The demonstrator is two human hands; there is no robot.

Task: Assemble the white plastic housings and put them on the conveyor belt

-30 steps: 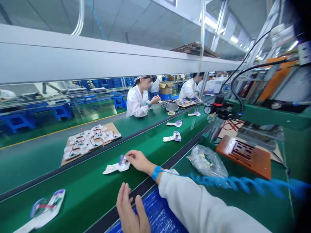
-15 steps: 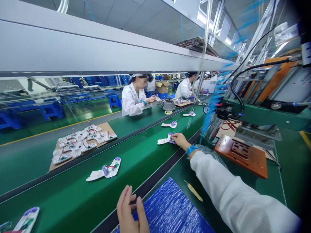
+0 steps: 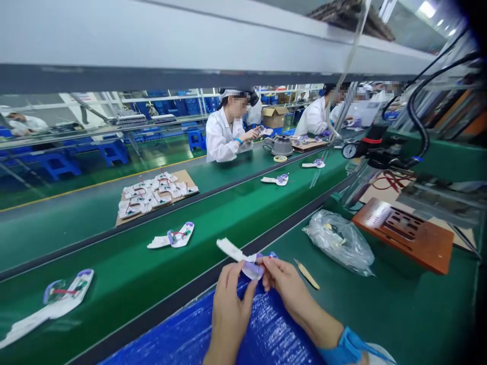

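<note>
Both my hands hold one white part with a purple end [image 3: 243, 256] just above a blue sheet [image 3: 190, 334] at the near edge of the bench. My left hand [image 3: 230, 309] pinches it from below, thumb and fingers closed on the purple end. From the right, my right hand [image 3: 285, 286] grips the same end with closed fingers; a blue wrist strap [image 3: 342, 347] sits on that wrist. The part's white tail sticks up and to the left, over the green conveyor belt [image 3: 236, 213].
More white-and-purple parts [image 3: 173, 237] lie along the belt, another one [image 3: 57, 299] at near left. A cardboard tray of parts [image 3: 155, 195] sits beyond. A plastic bag [image 3: 338, 241], a small yellow tool [image 3: 307, 275] and a brown perforated plate [image 3: 407, 233] lie at right. Other workers [image 3: 224, 132] sit across the belt.
My right hand lifted a part off the belt and brought it back to me. My left hand rose from the blue sheet to grip it too. The parts on the belt moved left.
</note>
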